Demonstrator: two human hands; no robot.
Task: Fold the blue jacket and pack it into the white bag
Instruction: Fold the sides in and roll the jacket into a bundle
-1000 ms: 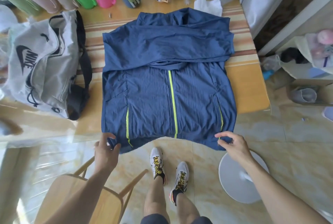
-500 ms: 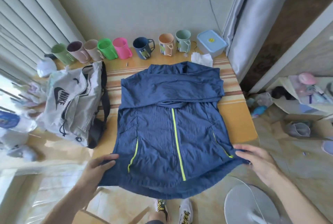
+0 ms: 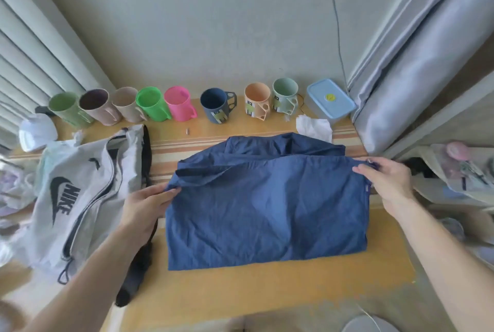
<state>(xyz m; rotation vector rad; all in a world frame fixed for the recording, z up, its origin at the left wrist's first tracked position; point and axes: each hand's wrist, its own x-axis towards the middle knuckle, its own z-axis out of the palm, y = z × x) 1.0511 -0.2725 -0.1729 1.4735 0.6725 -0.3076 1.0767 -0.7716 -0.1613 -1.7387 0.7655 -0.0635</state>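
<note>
The blue jacket (image 3: 267,203) lies on the wooden table (image 3: 240,286), folded in half with its bottom half laid up over the top, so its plain back faces up and the zip is hidden. My left hand (image 3: 145,204) pinches the folded hem at its left corner. At the right corner, my right hand (image 3: 385,182) grips the same hem. The white bag (image 3: 80,198), with a black logo and black strap, lies to the left of the jacket, right beside my left hand.
A row of coloured mugs (image 3: 176,104) lines the back of the table against the wall. A blue-lidded box (image 3: 330,100) and a white tissue (image 3: 314,128) sit at the back right. Curtains (image 3: 417,64) hang on the right; clutter lies beyond the table's right edge.
Both hands lifted the jacket's bottom hem from the near table edge and carried it away from me, folding the lower half over the upper half. The camera view tilted up.
</note>
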